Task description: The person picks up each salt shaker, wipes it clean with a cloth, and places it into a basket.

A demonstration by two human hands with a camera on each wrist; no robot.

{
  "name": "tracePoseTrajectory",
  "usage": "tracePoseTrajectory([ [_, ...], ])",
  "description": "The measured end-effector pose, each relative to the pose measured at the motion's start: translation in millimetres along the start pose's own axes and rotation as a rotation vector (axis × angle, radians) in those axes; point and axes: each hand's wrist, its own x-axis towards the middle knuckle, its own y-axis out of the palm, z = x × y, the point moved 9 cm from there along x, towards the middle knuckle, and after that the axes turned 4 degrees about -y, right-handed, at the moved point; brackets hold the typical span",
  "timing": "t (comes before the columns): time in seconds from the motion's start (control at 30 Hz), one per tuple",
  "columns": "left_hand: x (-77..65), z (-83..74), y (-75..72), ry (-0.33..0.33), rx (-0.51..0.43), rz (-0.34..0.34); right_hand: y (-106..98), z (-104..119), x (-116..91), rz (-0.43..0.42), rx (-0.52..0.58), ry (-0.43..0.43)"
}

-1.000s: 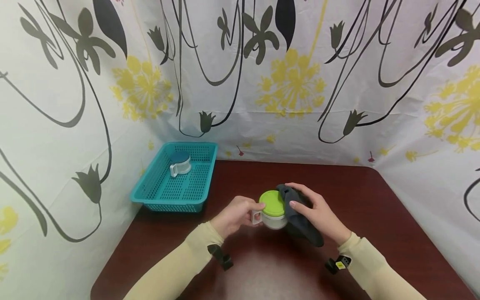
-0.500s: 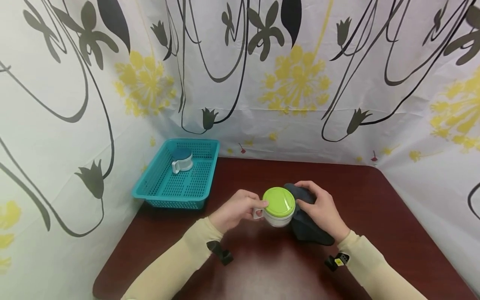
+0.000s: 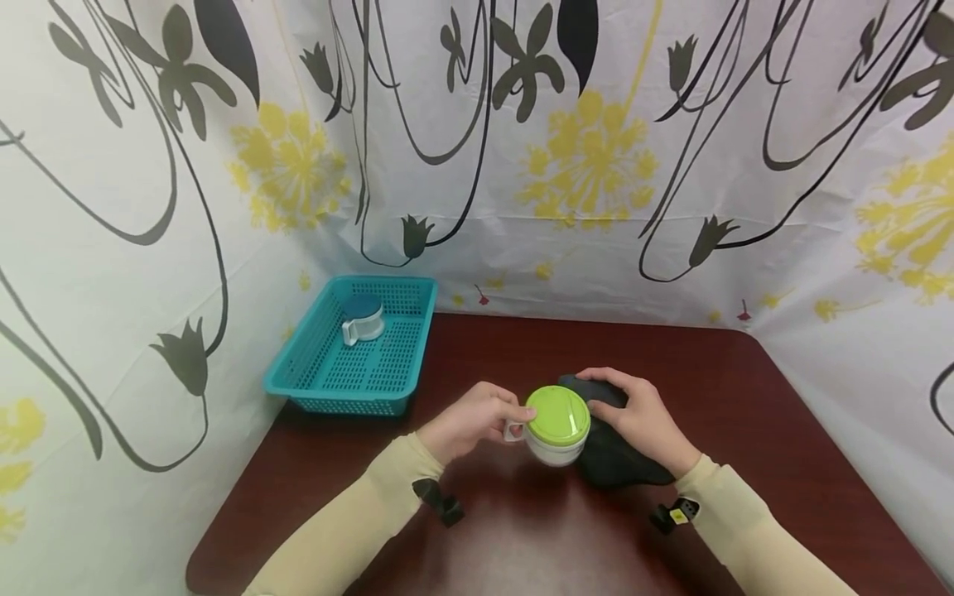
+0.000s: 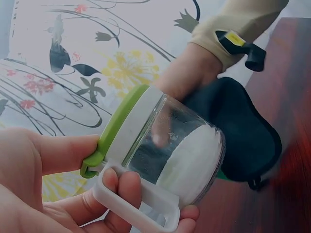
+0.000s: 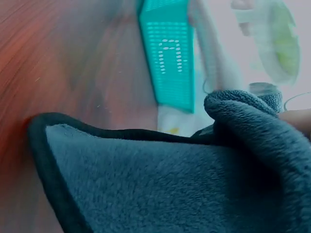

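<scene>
**A:** State the condition of the left hand [image 3: 477,418].

**B:** It grips the white handle [image 4: 156,192] of the green-lidded jar [image 3: 556,432]. Fingers pass through the handle; the thumb bears on the rim of the green lid.

**A:** Location of that jar?

**B:** Held above the desk [image 3: 686,356], about midway between its left and right edges and well short of the far edge. The lid is seated and faces up. A pale area shows through the clear wall; from here I cannot tell whether it is contents or base.

**A:** And the right hand [image 3: 647,420]?

**B:** It grips the dark cloth [image 3: 614,459], thumb on the side toward the jar. The cloth is plush, blue-grey, with a black border. It sits just to the right of the jar, partly behind it; contact between the two cannot be confirmed.

**A:** Identify the remaining items.

**B:** A turquoise basket [image 3: 339,397] covers the far left corner of the desk. Inside is one blue-lidded container [image 3: 367,324] with a white handle pointing toward the near left. Beyond the far edge hangs a white sheet [image 3: 447,190] printed with grey and yellow plants.
</scene>
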Motion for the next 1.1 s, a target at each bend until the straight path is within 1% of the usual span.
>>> tracePoseTrajectory([
  [0.07, 1.2, 1.8, 0.1, 0.001, 0.008, -0.005, -2, 8, 1, 0.011, 0.037, -0.005],
  [0.17, 2.5, 3.6, 1.0, 0.004, 0.009, -0.004, -7, 28, 3, 0.021, 0.08, -0.015],
  [0.3, 3.7, 5.3, 1.6, -0.002, 0.003, -0.006, -15, 58, 4, 0.008, 0.072, -0.054],
  [0.4, 4.4, 7.5, 1.2, -0.014, -0.008, -0.012, -18, 70, 5, -0.014, 0.042, -0.075],
  [0.5, 4.2, 10.0, 1.1, -0.029, -0.025, -0.018, -18, 70, 6, -0.034, 0.017, -0.084],
  [0.6, 3.1, 13.1, 1.8, -0.051, -0.054, -0.023, -16, 58, 6, -0.05, -0.015, -0.086],
  [0.73, 0.4, 15.4, 2.3, -0.075, -0.08, -0.035, -12, 43, 6, -0.05, -0.075, -0.101],
  [0.9, -0.1, 15.6, 1.3, -0.073, -0.082, -0.05, -12, 44, 7, -0.043, -0.13, -0.151],
  [1.03, 0.2, 17.5, 1.6, -0.076, -0.071, -0.049, -11, 46, 8, -0.023, -0.148, -0.185],
  [1.1, -0.3, 18.1, 2.2, -0.075, -0.068, -0.045, -10, 44, 9, -0.008, -0.144, -0.188],
])
